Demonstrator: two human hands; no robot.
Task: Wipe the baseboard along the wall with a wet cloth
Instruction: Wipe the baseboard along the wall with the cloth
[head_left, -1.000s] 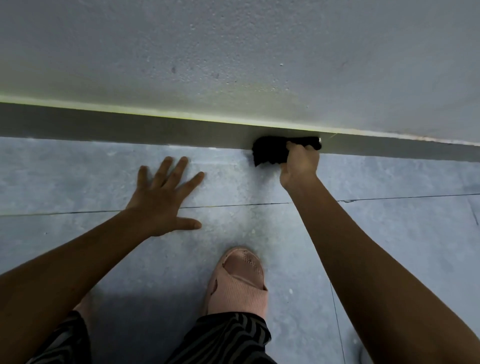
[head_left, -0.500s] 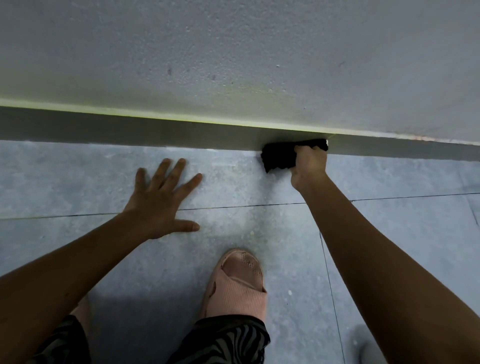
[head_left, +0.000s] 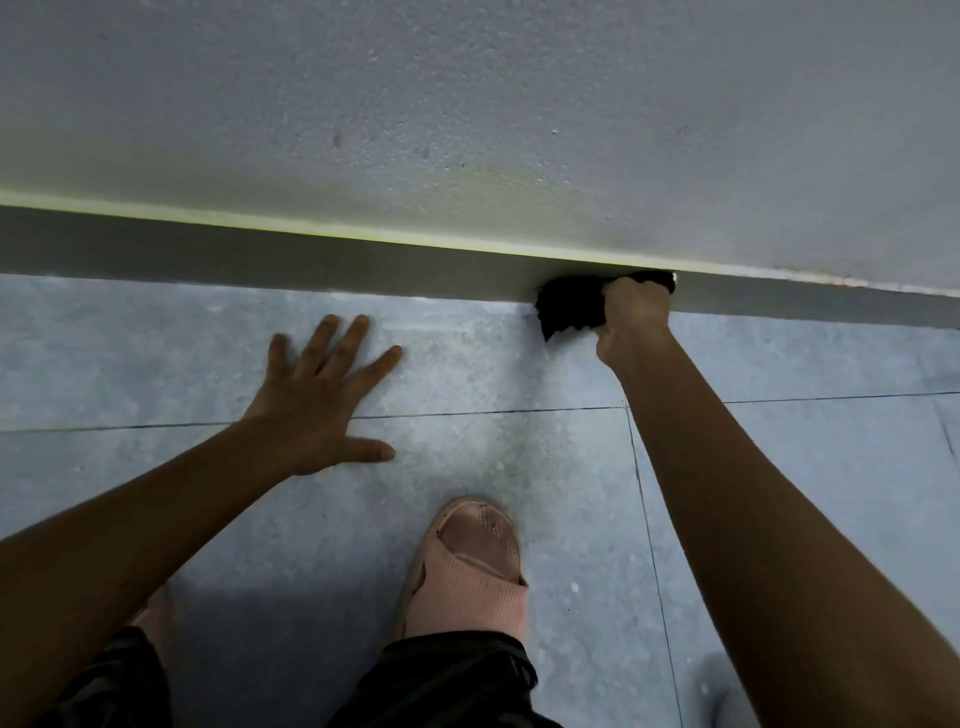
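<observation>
A dark grey baseboard (head_left: 260, 254) runs along the foot of the pale wall (head_left: 467, 104), slanting down to the right. My right hand (head_left: 631, 312) is shut on a black cloth (head_left: 569, 304) and presses it against the baseboard right of centre. The cloth sticks out to the left of my fist, and a small tip shows on its right. My left hand (head_left: 322, 400) lies flat on the floor with its fingers spread, well left of the cloth and holding nothing.
The floor (head_left: 519, 457) is grey-blue tile with thin dark joints. My foot in a pink slipper (head_left: 467, 566) stands at bottom centre, below the gap between my arms. Dark striped trouser legs fill the bottom edge.
My right hand has slid the cloth to the right along the baseboard. My left hand has stayed planted on the floor.
</observation>
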